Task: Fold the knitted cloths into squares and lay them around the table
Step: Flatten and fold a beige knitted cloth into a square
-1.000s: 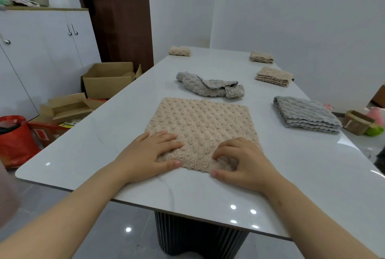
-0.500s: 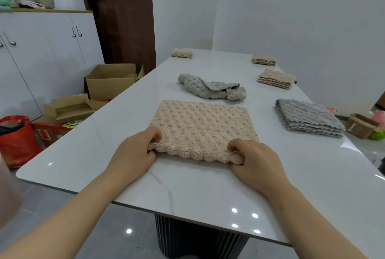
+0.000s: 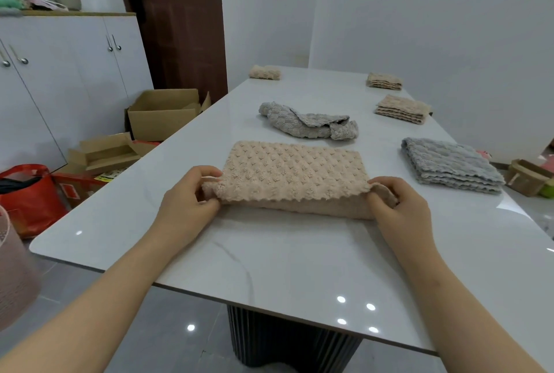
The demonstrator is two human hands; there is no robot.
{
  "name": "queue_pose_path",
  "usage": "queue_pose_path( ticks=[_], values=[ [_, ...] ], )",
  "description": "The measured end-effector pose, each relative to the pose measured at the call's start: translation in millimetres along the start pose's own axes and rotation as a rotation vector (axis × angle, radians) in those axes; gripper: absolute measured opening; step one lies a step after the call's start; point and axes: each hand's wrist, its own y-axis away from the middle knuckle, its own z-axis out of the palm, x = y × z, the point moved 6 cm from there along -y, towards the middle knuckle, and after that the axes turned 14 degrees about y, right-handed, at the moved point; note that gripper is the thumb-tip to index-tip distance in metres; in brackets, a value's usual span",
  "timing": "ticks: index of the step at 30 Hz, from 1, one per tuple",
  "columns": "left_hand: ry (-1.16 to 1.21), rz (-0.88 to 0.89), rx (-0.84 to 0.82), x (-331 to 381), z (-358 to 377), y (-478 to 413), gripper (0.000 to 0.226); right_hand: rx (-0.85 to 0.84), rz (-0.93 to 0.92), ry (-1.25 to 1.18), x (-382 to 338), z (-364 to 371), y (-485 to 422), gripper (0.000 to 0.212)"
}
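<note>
A beige knitted cloth [image 3: 292, 171] lies on the white table [image 3: 284, 255] in front of me, its near edge lifted and curling over toward the far side. My left hand [image 3: 187, 203] pinches the near left corner. My right hand [image 3: 397, 206] pinches the near right corner. An unfolded grey cloth [image 3: 308, 125] lies crumpled behind it. A folded grey cloth [image 3: 449, 164] sits at the right edge. Folded beige cloths [image 3: 401, 108] [image 3: 384, 81] [image 3: 265, 72] lie farther back.
Open cardboard boxes [image 3: 163, 113] and a red bag [image 3: 28, 195] stand on the floor to the left, beside white cabinets [image 3: 69, 78]. A pink basket [image 3: 13, 276] is at the far left edge. A small box [image 3: 527, 176] lies on the floor at the right.
Both hands went from pressing flat on the cloth's near edge to pinching its near corners. They have lifted that edge and started folding it away from me.
</note>
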Motion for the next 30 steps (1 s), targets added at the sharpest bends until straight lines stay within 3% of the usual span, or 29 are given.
queue_pose_path(
  ticks=[6,10,13,16,21,30],
  values=[
    [-0.119,0.007,-0.134,-1.1,11.0,-0.4,0.048,-0.059,0.040,0.015,9.8,5.9,-2.1,0.007],
    [-0.042,0.004,-0.033,-2.8,2.8,-3.4,0.039,-0.077,0.054,0.014,10.5,8.3,-3.0,0.007],
    [0.136,-0.054,0.039,-5.6,-1.6,-3.1,0.013,-0.056,0.053,-0.004,9.7,6.5,-3.3,0.008],
    [0.194,-0.090,0.047,-9.3,-1.8,-2.9,0.028,-0.067,0.038,-0.008,8.2,6.6,-2.8,0.008],
    [0.057,-0.026,0.013,-0.9,-3.4,-4.0,0.041,-0.089,0.021,-0.060,6.8,5.7,-4.1,0.016],
    [-0.022,-0.061,0.132,3.3,-2.9,-56.9,0.032,-0.074,0.015,-0.002,-12.3,16.3,-56.6,0.002]
  ],
)
